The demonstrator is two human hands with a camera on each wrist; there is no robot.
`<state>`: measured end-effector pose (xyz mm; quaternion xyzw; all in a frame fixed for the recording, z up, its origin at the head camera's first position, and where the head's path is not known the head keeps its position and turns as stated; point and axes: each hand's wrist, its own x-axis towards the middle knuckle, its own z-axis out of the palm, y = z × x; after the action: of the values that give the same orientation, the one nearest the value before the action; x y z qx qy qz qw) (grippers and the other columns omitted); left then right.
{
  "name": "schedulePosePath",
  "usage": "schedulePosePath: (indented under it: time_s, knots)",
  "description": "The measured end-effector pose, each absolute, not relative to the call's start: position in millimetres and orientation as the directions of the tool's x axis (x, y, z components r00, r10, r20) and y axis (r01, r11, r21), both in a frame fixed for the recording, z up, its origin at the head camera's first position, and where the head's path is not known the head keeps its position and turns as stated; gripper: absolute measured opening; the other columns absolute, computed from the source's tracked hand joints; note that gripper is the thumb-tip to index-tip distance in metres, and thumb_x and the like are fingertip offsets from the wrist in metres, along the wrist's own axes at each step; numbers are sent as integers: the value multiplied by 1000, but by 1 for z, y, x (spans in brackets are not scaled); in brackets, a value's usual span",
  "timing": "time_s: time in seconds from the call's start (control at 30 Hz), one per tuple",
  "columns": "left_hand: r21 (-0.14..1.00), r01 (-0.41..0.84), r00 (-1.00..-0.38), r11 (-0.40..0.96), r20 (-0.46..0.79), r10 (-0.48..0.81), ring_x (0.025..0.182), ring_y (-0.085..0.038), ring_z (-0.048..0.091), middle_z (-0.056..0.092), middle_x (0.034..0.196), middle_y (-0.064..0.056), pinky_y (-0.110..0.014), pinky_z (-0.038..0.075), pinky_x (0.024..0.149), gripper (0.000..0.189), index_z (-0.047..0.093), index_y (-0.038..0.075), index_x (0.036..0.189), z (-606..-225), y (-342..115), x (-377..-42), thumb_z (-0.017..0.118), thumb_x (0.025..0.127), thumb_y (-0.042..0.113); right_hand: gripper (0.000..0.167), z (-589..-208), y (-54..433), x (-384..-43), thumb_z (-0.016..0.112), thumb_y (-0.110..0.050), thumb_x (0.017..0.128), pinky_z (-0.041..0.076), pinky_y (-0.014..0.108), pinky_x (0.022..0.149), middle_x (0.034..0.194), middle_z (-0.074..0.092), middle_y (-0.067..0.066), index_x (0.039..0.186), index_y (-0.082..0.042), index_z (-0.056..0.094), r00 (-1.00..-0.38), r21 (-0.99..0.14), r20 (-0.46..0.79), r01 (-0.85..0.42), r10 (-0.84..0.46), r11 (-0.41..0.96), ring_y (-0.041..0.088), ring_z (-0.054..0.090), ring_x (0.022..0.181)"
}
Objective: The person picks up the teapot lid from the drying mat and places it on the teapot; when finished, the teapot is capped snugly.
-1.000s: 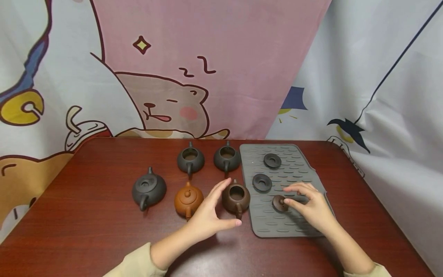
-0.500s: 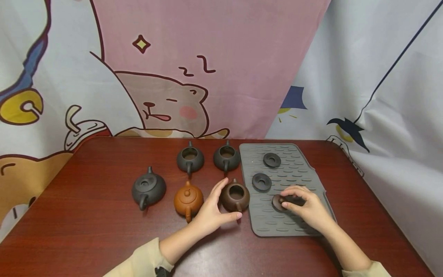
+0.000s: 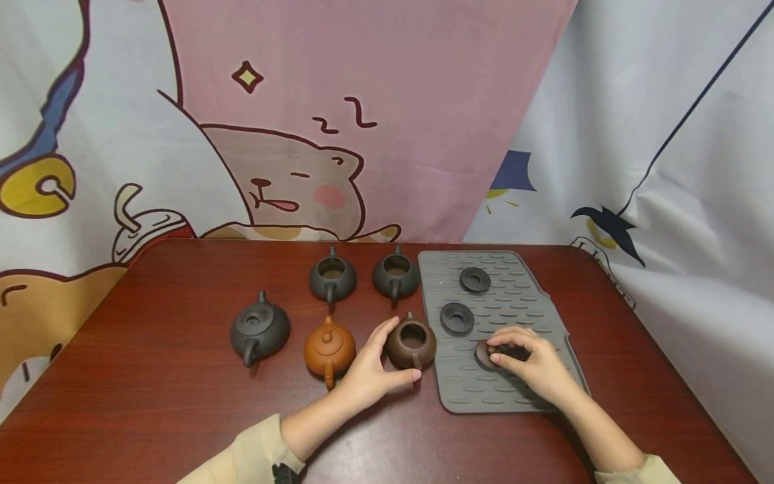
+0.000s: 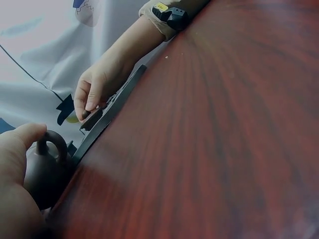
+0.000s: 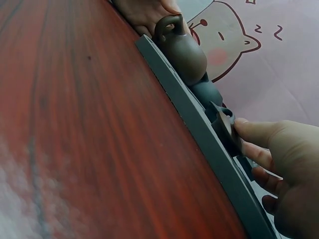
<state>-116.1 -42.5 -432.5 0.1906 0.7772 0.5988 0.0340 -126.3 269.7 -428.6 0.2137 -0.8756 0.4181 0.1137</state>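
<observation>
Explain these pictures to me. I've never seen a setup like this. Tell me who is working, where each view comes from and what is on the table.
There is no machine here; a person is working barehanded. The wide picture is seen from the head, looking forward and down. The other two look out from the left and right wrists.

On the table stand five teapots: a lidded dark one, two open dark ones, a lidded orange one and an open brown one. Two dark lids lie on a grey mat.

The left hand curves round the brown teapot, while the right hand pinches a brown lid.
</observation>
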Motion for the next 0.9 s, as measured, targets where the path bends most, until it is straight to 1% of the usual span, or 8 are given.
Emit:
schedulePosePath:
  time_s: [0.23, 0.5, 0.57, 0.6, 0.73, 0.8, 0.83, 0.9]
  knots:
    - [945, 248, -927, 213, 167, 337, 137, -22, 28, 30, 151, -11, -48, 24, 108, 91, 33, 4, 147, -433, -42, -116, 83, 75, 26, 24, -428, 271, -126, 79, -5, 77, 36, 16, 85, 104, 65, -3, 96, -19, 72, -892, -662, 363, -451, -271, 598, 8, 51, 103]
    - [947, 236, -929, 218, 154, 337, 136, -22, 29, 31, 151, -8, -47, 25, 107, 90, 33, 5, 147, -432, -43, -115, 83, 75, 27, 23, -423, 269, -125, 78, -6, 79, 40, 22, 78, 104, 65, -3, 97, -19, 72, -891, -664, 369, -452, -265, 596, 9, 51, 97]
    - [946, 240, -929, 219, 159, 336, 136, -22, 29, 31, 150, -8, -47, 25, 108, 90, 33, 5, 147, -432, -42, -115, 83, 75, 27, 24, -420, 268, -124, 78, -6, 79, 41, 23, 77, 105, 65, -4, 97, -19, 72, -890, -661, 371, -453, -264, 598, 9, 51, 97]
    - [945, 242, -929, 219, 160, 334, 136, -22, 30, 31, 150, -8, -47, 25, 107, 91, 33, 5, 147, -432, -42, -115, 83, 75, 28, 24, -418, 267, -124, 78, -5, 78, 41, 26, 84, 105, 65, -3, 97, -19, 72, -888, -660, 375, -457, -265, 597, 9, 52, 96]
    - [944, 247, -929, 217, 167, 331, 136, -23, 30, 32, 150, -10, -47, 25, 108, 91, 34, 4, 147, -431, -42, -115, 83, 75, 27, 26, -412, 262, -123, 79, -4, 77, 42, 28, 82, 104, 65, -4, 97, -19, 72, -875, -634, 402, -479, -271, 607, 9, 53, 95]
    - [944, 247, -929, 217, 167, 330, 136, -23, 30, 32, 150, -11, -47, 25, 108, 91, 34, 4, 147, -431, -41, -115, 83, 74, 26, 27, -410, 260, -124, 79, -3, 76, 43, 30, 81, 103, 65, -5, 96, -19, 72, -866, -620, 418, -492, -274, 611, 10, 53, 94]
    - [944, 247, -929, 218, 167, 329, 136, -23, 30, 32, 150, -11, -47, 24, 108, 91, 34, 3, 147, -431, -41, -115, 84, 74, 26, 27, -408, 258, -124, 79, -3, 76, 44, 28, 75, 103, 65, -5, 96, -19, 72, -864, -613, 421, -495, -275, 616, 10, 52, 94]
    - [945, 245, -930, 219, 165, 328, 136, -23, 30, 32, 150, -11, -47, 24, 108, 91, 34, 3, 147, -431, -41, -116, 84, 74, 25, 26, -405, 256, -124, 79, -4, 76, 43, 32, 81, 103, 65, -3, 96, -19, 72, -862, -610, 425, -497, -275, 617, 10, 52, 96]
